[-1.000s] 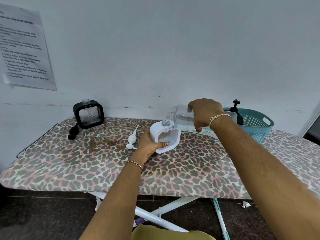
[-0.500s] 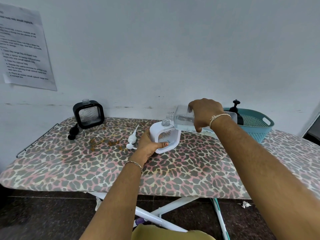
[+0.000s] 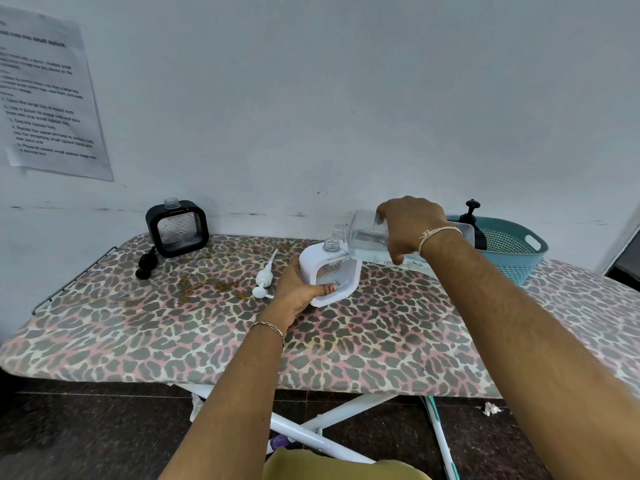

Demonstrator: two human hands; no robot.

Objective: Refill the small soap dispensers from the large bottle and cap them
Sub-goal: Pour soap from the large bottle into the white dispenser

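Two-handed pour: right fingers (image 3: 381,216) grip tilted bottle (image 3: 363,239), left fingers (image 3: 322,289) steady dispenser (image 3: 311,265); next likely needs steeper tilt

We see a clear glossy plastic large bottle (image 3: 367,242), a smooth white plastic dispenser (image 3: 313,268), a leopard-print cloth board cover (image 3: 381,341), and a teal perforated plastic basket (image 3: 512,252).

Wall sheet (image 3: 48,98): "small ziplock", rest illeg.
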